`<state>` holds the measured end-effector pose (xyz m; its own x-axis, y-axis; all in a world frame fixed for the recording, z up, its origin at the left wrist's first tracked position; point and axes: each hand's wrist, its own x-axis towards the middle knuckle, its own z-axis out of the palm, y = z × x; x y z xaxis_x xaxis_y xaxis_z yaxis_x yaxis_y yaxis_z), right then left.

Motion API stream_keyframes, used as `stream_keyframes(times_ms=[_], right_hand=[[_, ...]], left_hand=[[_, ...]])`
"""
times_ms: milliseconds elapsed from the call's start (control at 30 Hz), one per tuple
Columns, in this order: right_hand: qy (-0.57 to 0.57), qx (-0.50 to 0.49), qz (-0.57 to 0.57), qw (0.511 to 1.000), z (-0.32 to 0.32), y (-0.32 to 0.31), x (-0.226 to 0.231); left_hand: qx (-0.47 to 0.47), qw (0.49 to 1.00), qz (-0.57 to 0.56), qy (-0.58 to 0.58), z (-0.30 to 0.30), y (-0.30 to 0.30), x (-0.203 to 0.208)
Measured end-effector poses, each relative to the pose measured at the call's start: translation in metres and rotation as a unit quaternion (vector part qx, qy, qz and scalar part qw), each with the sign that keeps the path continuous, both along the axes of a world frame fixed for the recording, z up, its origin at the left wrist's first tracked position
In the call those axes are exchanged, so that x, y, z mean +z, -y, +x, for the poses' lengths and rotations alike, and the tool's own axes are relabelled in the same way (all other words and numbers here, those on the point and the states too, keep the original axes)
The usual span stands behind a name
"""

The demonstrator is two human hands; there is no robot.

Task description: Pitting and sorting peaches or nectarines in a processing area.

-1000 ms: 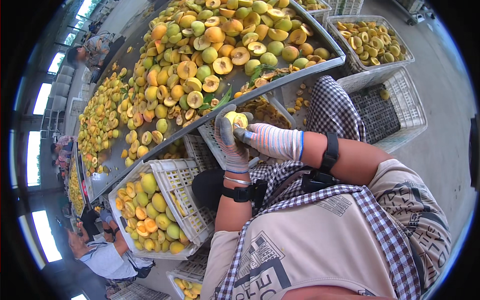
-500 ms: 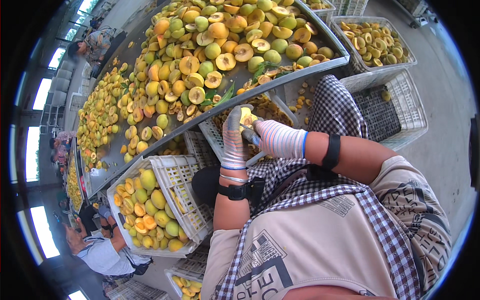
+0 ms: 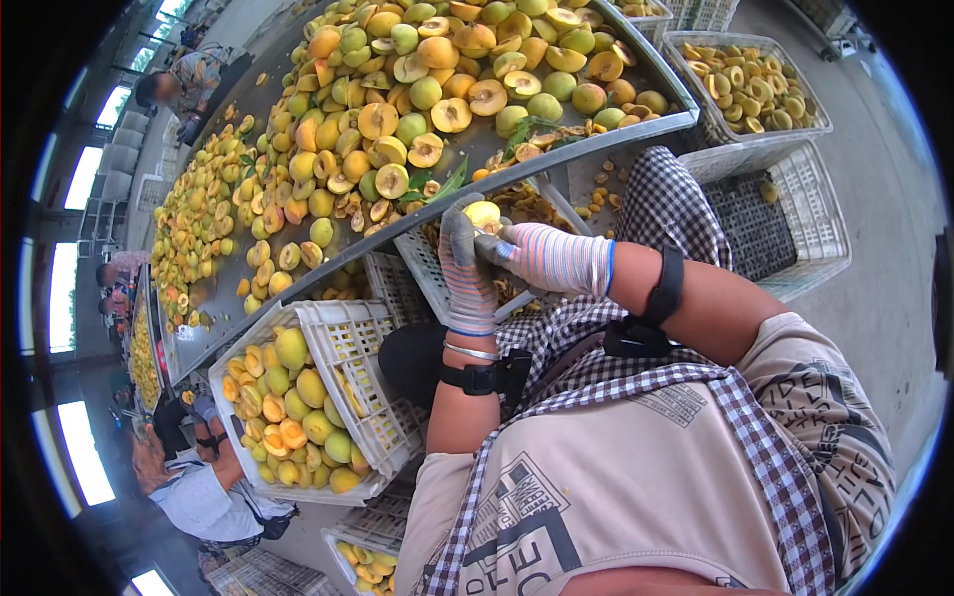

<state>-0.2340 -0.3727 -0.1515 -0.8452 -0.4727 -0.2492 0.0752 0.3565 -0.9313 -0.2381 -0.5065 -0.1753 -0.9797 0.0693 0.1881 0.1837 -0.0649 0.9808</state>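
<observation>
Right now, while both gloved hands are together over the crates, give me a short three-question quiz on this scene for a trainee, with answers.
1. What does the left hand in a striped knit glove hold?
A) a green leaf
B) a yellow fruit
C) a silver bowl

2. True or false: the white plastic crate with a dark floor shows less fruit than the white plastic crate heaped with yellow-green fruit.

3. Which of the wearer's wrists has the thin silver metal bracelet?

Key: 1, B. 2, true. 3, the left wrist.
</observation>
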Motion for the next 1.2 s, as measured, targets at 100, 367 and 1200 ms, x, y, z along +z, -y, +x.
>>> stream_keyframes(times_ms=[100,367,1200], right_hand=[[0.403,-0.037,-0.215,0.889,0.006,-0.007,0.050],[0.458,0.016,-0.318,0.830,0.012,-0.006,0.036],[-0.175,0.133,0.444,0.869,0.000,-0.014,0.037]], left_hand=[[0.011,0.977,0.194,0.083,0.007,-0.005,0.006],[0.054,0.989,0.079,-0.116,0.013,-0.005,-0.011],[0.123,0.985,0.054,0.110,-0.001,0.022,-0.037]])
